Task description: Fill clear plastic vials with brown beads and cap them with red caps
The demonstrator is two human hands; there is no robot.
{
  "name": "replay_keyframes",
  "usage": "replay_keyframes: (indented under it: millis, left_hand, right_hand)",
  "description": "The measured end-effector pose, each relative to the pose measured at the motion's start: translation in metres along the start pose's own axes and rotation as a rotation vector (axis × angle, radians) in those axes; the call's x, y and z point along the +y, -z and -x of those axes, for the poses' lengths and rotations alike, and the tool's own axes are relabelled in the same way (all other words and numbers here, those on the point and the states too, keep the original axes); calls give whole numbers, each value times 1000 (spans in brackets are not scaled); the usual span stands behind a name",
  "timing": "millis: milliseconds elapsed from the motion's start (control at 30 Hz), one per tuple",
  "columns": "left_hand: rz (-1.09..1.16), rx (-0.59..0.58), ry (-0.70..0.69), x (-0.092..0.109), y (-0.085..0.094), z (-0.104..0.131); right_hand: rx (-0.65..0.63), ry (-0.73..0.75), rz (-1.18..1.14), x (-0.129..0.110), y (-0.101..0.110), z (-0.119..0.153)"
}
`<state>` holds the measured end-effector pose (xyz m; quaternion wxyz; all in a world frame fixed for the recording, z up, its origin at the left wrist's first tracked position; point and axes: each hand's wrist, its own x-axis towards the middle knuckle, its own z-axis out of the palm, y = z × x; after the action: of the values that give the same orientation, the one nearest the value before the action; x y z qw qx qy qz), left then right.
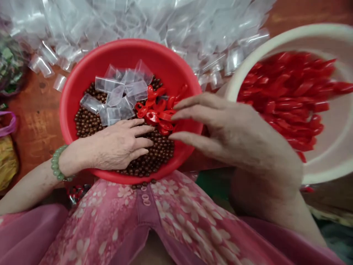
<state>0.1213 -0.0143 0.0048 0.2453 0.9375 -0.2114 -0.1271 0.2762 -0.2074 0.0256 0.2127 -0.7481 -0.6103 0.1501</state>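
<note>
A red plastic basin (128,46) holds many small brown beads (157,149). On the beads lie clear plastic tubes (117,95) at the left and small red plastic pieces (158,110) at the right. My left hand (116,143), palm down with fingers spread, rests on the beads just below the tubes. Over the basin's right rim reaches my right hand (220,127), its thumb and fingers apart beside the red pieces. Nothing shows between its fingers.
A big white tub (339,151) of red plastic pieces (286,99) stands at the right. Behind the basin spreads a heap of clear plastic tubes (154,18) on the brown table (37,121). Bags, one yellow (8,162), lie at the left edge.
</note>
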Motion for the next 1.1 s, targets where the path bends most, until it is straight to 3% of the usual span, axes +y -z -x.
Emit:
replay_keyframes:
  millis: [100,267,467,600,800,933,1100]
  left_hand:
    - [73,74,-7,0,4,9]
    - [80,183,9,2,3,18]
    - [74,284,32,0,-5,18]
    - [80,285,46,3,-10,23]
    - [74,296,50,12,-16,27]
    - [33,310,-6,13,-23,26]
    - [-13,309,27,10,-36,27]
  right_hand:
    - [-131,115,-114,-9,-20,11]
    - [-282,106,-33,-16,-50,10]
    - [-107,113,125,-10,-61,4]
    - [-11,158,-73,-9,-56,15]
    - [-133,285,-293,-12,-54,29]
    - [-162,338,-254,-22,-64,27]
    - [-254,431,-271,-33,-68,14]
